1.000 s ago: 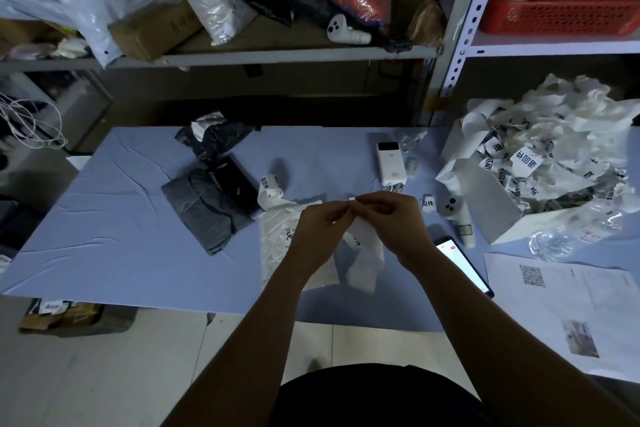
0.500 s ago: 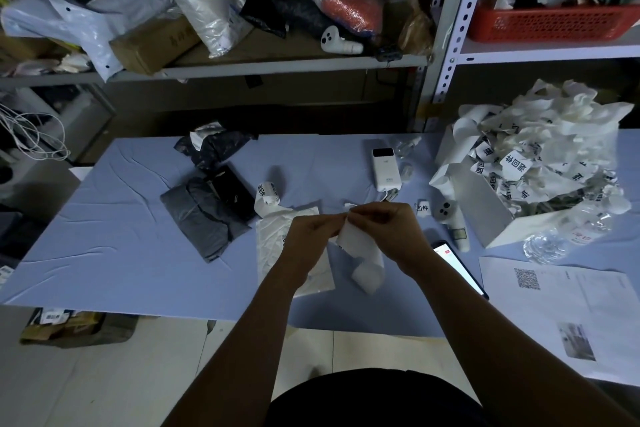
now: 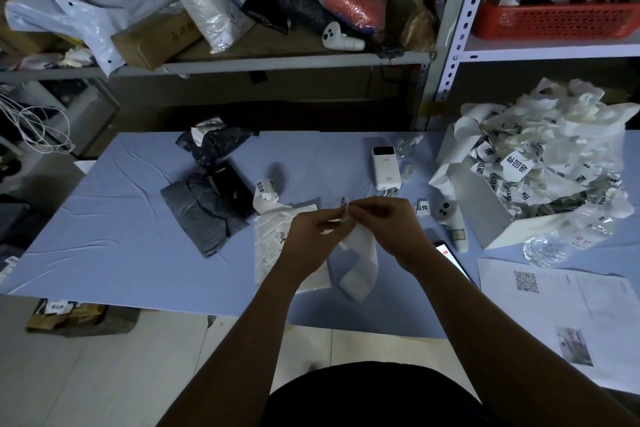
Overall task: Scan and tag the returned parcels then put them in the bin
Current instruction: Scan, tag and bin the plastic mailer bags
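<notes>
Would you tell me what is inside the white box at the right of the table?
The white box overflows with crumpled white label strips, some printed with black characters. Anything beneath the heap is covered.

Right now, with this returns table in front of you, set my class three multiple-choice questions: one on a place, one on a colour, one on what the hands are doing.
1. Where is the red basket?
A. on the shelf at upper right
B. on the floor
C. under a chair

2. What colour is the folded parcel nearest the left edge of the table?
A. yellow
B. grey
C. red

3. What are the left hand and right hand doing?
A. lying flat and apart
B. gripping scissors
C. pinching a white label strip between them

Answers:
1 A: the basket sits on the metal shelf.
2 B: its wrap is dark grey.
3 C: both hands' fingertips meet on the strip, which hangs below them.
</notes>
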{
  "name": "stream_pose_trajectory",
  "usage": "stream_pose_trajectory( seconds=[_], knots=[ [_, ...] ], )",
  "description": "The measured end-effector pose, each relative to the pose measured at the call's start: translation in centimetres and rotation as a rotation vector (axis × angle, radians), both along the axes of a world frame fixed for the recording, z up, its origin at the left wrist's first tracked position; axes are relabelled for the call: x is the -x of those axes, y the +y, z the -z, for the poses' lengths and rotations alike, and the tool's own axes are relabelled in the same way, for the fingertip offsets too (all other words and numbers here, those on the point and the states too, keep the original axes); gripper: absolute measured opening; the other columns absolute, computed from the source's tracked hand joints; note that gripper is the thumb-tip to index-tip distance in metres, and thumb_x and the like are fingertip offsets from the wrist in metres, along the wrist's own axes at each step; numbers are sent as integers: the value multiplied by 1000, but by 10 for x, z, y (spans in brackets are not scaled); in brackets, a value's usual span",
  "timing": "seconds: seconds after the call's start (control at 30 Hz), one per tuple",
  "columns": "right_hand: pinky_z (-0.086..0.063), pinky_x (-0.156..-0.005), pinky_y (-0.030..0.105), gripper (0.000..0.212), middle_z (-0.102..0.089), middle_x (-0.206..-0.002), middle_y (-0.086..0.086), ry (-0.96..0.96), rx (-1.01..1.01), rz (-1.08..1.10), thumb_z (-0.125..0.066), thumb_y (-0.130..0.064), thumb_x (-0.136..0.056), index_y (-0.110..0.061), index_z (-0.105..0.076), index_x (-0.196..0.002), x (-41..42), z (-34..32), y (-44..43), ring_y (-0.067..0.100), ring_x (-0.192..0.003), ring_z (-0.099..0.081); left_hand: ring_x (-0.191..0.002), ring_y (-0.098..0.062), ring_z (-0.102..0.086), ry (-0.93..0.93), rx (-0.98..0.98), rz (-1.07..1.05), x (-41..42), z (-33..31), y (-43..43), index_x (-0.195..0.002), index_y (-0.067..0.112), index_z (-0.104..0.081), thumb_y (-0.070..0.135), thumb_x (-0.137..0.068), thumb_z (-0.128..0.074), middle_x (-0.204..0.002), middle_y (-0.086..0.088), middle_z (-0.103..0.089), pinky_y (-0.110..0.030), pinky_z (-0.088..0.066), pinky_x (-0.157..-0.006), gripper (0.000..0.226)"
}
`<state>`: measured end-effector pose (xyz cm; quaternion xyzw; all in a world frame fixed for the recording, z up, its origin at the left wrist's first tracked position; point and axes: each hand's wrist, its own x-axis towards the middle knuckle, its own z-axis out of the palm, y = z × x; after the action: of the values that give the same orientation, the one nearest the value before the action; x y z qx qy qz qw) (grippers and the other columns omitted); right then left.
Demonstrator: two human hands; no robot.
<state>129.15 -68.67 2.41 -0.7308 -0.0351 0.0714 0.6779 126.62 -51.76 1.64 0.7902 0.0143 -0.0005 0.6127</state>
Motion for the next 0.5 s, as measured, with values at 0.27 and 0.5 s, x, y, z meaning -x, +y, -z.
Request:
stream_pose_trajectory(
  seconds=[0.27,0.5],
  knots=[
    [-58,-79,20,23,-78,-88,-9,35,-55,-19,-73,-10,-90,-32,-79,-88,-6,-2,-3,4,-84,-72,-82,2,-72,18,101,-135,-4,1,-3,-89,47,-78,27,-86,-80,-91,17,-77,-9,-51,-68,20],
    [-54,-74,32,32,-73,-82,-4,225,-154,-35,-61,1,-90,-22,-79,-77,-8,2,-1,20,-86,-65,-90,0,-72,35,128,-163,-9,7,-4,-101,24,-77,9,-91,-74,-93,17,-77,-9,-51,-76,18]
  ],
)
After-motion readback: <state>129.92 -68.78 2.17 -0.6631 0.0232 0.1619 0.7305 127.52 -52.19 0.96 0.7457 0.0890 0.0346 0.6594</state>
